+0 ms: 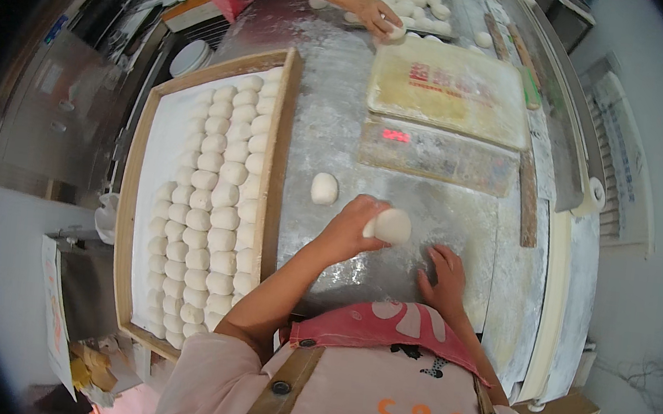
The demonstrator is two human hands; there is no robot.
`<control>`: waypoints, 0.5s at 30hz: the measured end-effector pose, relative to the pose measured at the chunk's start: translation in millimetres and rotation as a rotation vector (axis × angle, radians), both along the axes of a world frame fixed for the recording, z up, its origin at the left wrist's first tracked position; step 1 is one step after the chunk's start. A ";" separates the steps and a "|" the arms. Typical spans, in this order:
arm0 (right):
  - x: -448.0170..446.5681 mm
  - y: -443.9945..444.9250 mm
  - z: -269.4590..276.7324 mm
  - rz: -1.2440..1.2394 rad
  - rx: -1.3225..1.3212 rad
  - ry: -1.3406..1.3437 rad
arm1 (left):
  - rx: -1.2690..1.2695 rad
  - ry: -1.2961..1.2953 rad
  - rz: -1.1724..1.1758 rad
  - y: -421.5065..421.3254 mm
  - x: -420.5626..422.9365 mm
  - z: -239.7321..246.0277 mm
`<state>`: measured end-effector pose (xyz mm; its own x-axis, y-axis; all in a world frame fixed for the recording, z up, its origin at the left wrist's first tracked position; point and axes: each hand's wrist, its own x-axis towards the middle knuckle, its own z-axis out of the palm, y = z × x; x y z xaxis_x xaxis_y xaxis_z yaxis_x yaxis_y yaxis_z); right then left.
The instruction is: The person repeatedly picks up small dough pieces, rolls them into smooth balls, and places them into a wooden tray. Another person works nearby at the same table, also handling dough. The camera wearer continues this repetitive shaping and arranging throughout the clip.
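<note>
My left hand [355,225] is closed around a white dough piece [392,225] with a round, flat end, held above the floured metal worktable. To its right, my right hand [446,278] rests low over the table near my apron, fingers apart and holding nothing. A single dough ball [325,189] sits on the table just above and left of my left hand. At the left, a wooden-framed tray [279,159] holds rows of rounded dough pieces [226,217] on a white surface.
A digital scale [440,155] with a floury yellowish platform [449,92] stands beyond my hands. A co-worker's hand [381,19] touches dough beside a metal tray [452,23] of dough balls. A wooden stick [529,197] lies at the right; a white lidded bucket [189,57] is beyond the wooden tray.
</note>
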<state>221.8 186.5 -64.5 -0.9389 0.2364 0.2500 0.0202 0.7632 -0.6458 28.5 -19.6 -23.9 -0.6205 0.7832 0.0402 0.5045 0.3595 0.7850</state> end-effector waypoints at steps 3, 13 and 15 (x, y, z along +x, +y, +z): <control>1.0 0.4 -5.7 -0.005 0.050 0.018 | 0.171 -0.449 0.131 -21.5 -15.2 1.8; 1.8 5.1 -13.1 0.027 0.153 0.007 | 0.920 -1.182 0.262 -123.2 -96.6 37.1; 0.9 5.9 -13.9 0.038 0.162 0.009 | 0.821 -0.938 0.547 -158.1 -130.2 53.8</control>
